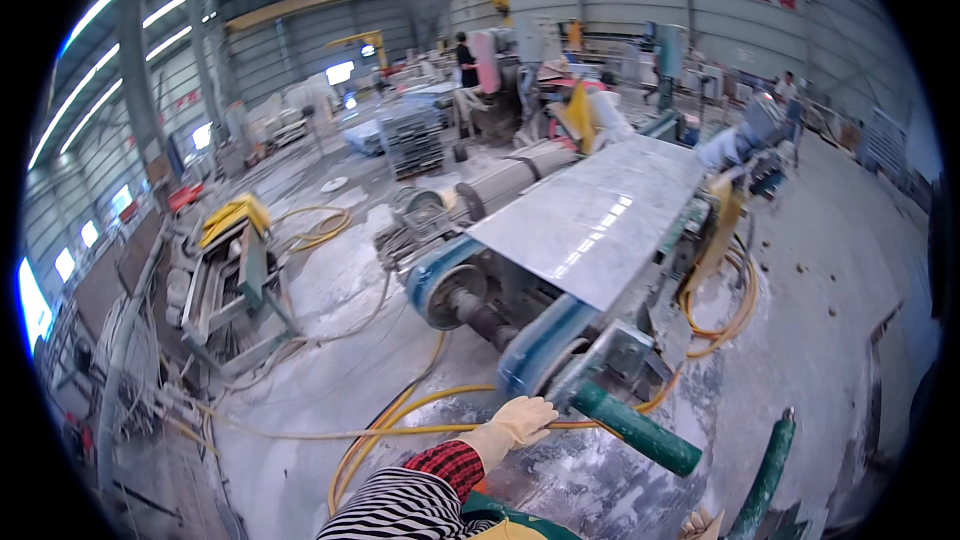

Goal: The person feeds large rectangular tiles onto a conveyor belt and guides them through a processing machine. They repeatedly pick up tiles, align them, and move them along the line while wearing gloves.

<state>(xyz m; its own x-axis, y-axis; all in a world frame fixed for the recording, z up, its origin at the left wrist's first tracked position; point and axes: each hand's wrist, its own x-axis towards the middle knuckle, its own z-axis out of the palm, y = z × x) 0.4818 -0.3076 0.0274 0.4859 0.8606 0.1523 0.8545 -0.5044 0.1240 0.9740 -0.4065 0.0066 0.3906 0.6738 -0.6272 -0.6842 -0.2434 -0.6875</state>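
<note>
My left hand [518, 422], in a cream glove, reaches out at the near end of a belt conveyor with its fingers stretched. It seems to hold nothing, and I cannot tell whether it touches the machine. Just right of it a green roller [640, 430] sticks out from the machine's near end. A glossy white-grey slab [590, 225] lies across the two blue belts [545, 345]. At the lower edge only part of my gloved right hand [700, 524] shows, close to another green roller [766, 475]; its grip is hidden.
Yellow hoses [400, 430] run over the wet, dusty floor, and more lie coiled [735, 310] right of the conveyor. A metal frame with a yellow cover [235, 220] stands at the left. Farther back are stacked slabs [410, 140], machinery and a person in dark clothes [466, 60].
</note>
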